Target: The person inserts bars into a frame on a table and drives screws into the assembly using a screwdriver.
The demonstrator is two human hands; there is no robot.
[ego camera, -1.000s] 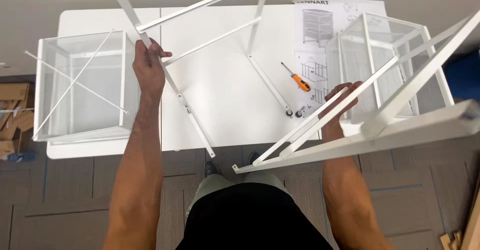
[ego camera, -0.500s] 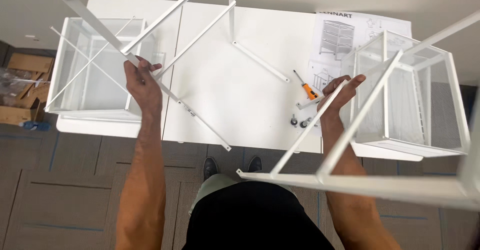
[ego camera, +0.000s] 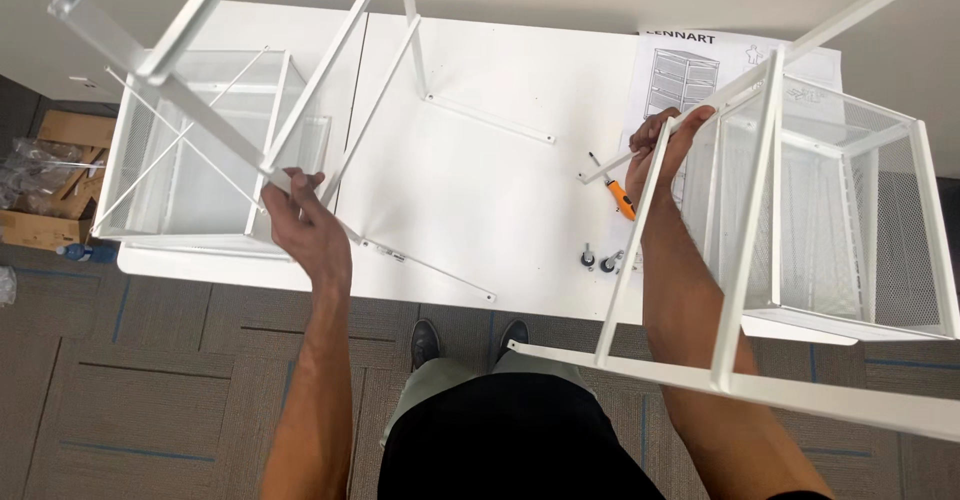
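1. A white metal frame side [ego camera: 250, 150], ladder-like, with one long rail and thin cross rungs, is held tilted above the white worktop [ego camera: 480, 200]. Its upper end reaches toward the camera at top left; its lower end touches the worktop near the front edge. The left hand [ego camera: 305, 225] grips its long rail about midway.

2. A second white metal frame side [ego camera: 740, 270], also ladder-like, is raised on the right, its wide flat rail nearest the camera and its rungs slanting down toward the worktop. The right hand [ego camera: 665, 150] grips a thin bar near its lower end.
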